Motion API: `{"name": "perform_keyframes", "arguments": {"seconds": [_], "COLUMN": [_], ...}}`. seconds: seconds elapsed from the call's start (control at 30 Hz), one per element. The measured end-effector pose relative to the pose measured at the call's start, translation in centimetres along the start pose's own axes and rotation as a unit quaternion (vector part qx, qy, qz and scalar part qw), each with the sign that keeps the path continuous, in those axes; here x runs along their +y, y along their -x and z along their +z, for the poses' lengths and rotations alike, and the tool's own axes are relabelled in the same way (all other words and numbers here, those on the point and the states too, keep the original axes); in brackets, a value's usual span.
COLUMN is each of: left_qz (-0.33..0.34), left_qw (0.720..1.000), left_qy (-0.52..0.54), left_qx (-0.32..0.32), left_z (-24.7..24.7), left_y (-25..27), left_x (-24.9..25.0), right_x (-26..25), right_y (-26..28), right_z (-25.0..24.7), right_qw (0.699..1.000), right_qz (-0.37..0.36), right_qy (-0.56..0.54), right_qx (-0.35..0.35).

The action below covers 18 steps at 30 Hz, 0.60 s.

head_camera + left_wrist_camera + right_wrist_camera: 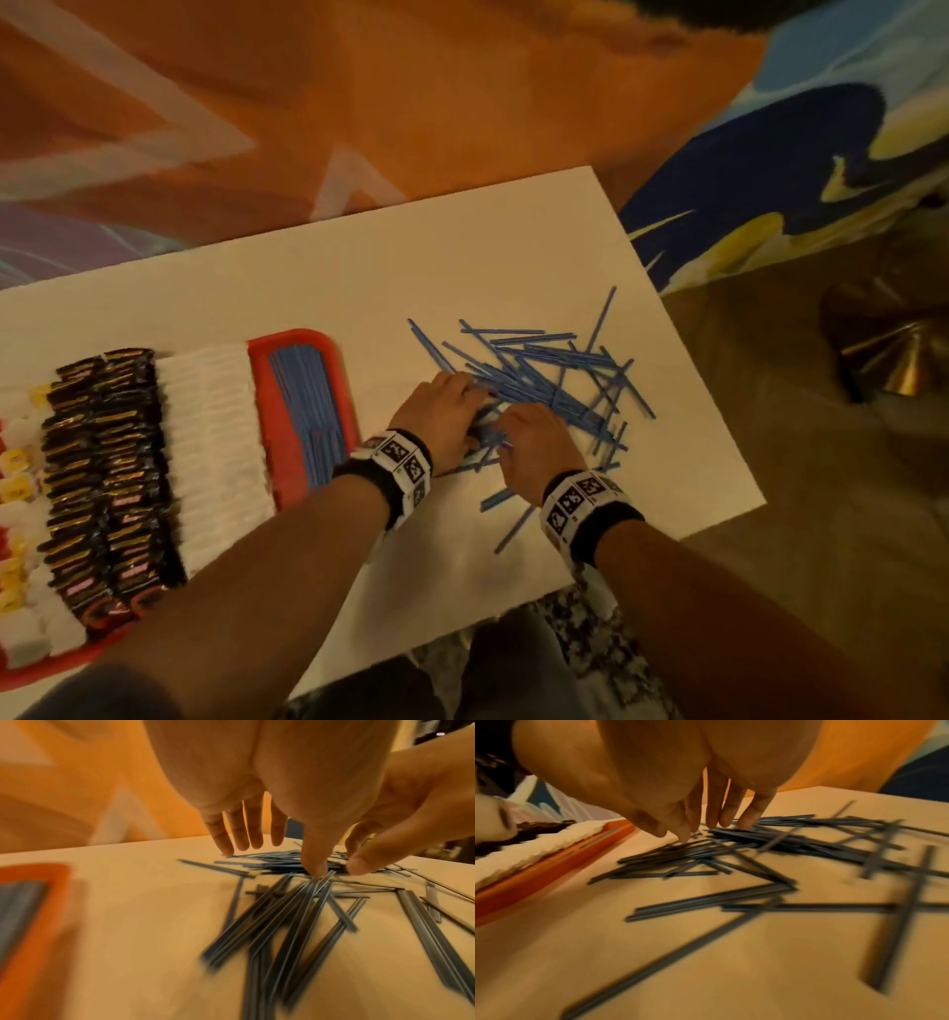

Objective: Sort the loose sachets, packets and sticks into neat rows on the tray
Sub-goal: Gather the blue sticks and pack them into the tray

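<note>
A loose heap of thin blue sticks (544, 375) lies on the white table (462, 257), right of the red tray (303, 342). The tray holds rows of yellow-and-white sachets (20, 488), dark packets (108, 473), white sachets (215, 442) and lined-up blue sticks (308, 401). Both hands are down on the heap's near-left edge, close together. My left hand (462, 406) (272, 860) has straight fingers, with its fingertips (227, 850) and thumb touching the sticks (282, 902). My right hand (513, 426) (700, 830) also reaches down with extended fingers onto the sticks (795, 839). No stick is visibly lifted.
The table's right edge (719, 437) drops to the floor, where a gold cone-shaped object (893, 360) stands. Blue-and-yellow patterned fabric (796, 180) lies at the far right and orange fabric (411, 92) behind the table. Bare tabletop shows beyond the heap.
</note>
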<state>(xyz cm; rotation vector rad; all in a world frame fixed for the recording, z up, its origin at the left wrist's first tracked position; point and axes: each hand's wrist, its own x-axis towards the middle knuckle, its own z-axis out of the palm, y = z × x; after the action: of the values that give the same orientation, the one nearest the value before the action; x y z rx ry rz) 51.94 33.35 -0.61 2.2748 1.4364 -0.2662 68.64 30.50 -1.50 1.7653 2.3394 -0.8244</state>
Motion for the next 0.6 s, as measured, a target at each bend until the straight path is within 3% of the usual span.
{"name": "perform_keyframes", "arguments": {"seconds": [0.13, 0.23, 0.33, 0.6], "left_qz": [0.061, 0.058, 0.031, 0.038], "left_qw": [0.99, 0.978, 0.98, 0.982], "left_qy": [-0.089, -0.158, -0.15, -0.144], "left_qx": [-0.088, -0.126, -0.128, -0.119], "left_z": [-0.3, 0.1, -0.1, -1.0], "left_y": [-5.6, -8.0, -9.0, -9.0], "left_x": [4.2, 6.3, 7.3, 7.0], "right_x": [4.6, 7.4, 9.5, 10.3], "right_y": [1.4, 2.1, 2.2, 0.1], "right_z": [-1.8, -2.9, -3.3, -2.8], "right_qw": [0.997, 0.993, 0.99, 0.98], "right_qz": [0.072, 0.106, 0.123, 0.143], "right_qy": [-0.034, -0.055, -0.065, -0.139], "right_qx": [0.019, 0.011, 0.003, 0.013]}}
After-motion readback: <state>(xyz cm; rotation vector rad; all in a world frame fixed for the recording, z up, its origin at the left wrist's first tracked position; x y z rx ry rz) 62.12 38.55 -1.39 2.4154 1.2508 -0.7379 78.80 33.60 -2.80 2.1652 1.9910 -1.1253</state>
